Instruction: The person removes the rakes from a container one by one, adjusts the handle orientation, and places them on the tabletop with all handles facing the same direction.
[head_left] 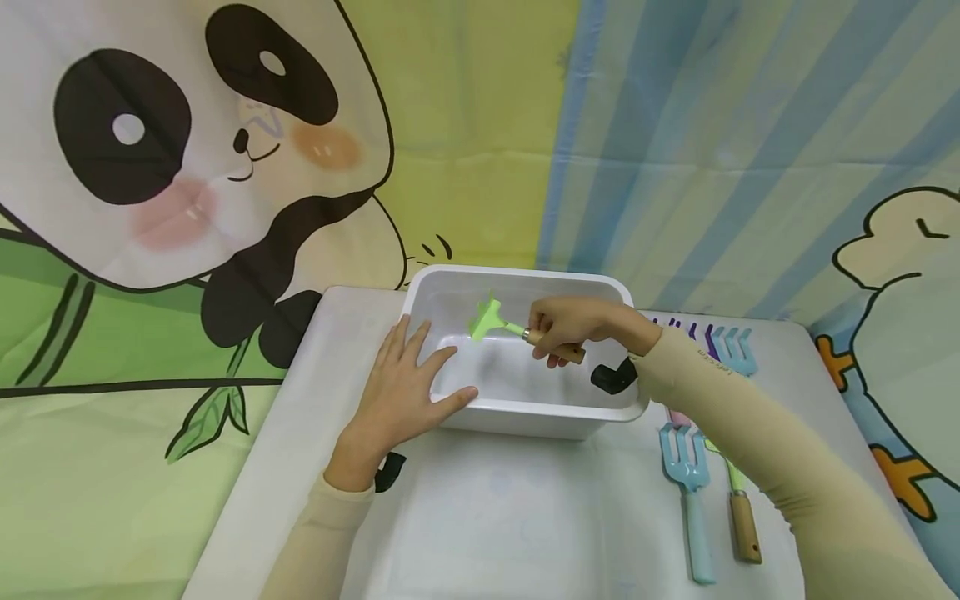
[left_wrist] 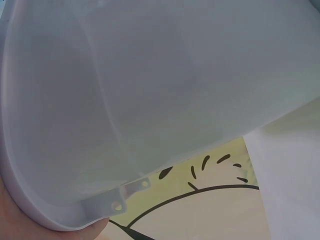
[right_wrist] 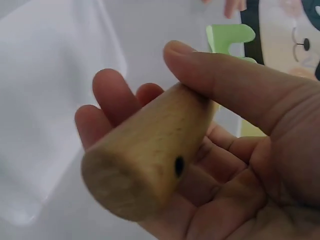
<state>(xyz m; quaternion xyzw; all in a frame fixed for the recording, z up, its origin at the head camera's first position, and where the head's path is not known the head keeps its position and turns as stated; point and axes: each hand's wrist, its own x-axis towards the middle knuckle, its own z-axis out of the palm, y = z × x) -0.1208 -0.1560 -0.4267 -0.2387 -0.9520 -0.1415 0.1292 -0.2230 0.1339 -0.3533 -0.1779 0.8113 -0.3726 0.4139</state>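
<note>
A white plastic bin (head_left: 517, 407) stands on the table near the backdrop. My left hand (head_left: 408, 375) rests on its front left corner, fingers spread and mostly straight over the rim. In the left wrist view, the bin's outer wall (left_wrist: 150, 90) fills most of the picture. My right hand (head_left: 562, 329) grips a small garden hand rake by its wooden handle (right_wrist: 150, 155), thumb on one side and fingers round the other. The rake's light green head (head_left: 487, 318) points left, over the bin's inside. No other tool shows in the bin.
Right of the bin lie a light blue hand fork (head_left: 697, 517) and a green tool with a wooden handle (head_left: 744, 525). Farther back are another light blue fork (head_left: 735, 350) and purple prongs (head_left: 708, 340), partly behind my right sleeve (head_left: 735, 417). A printed cloth (head_left: 480, 125) hangs behind the table.
</note>
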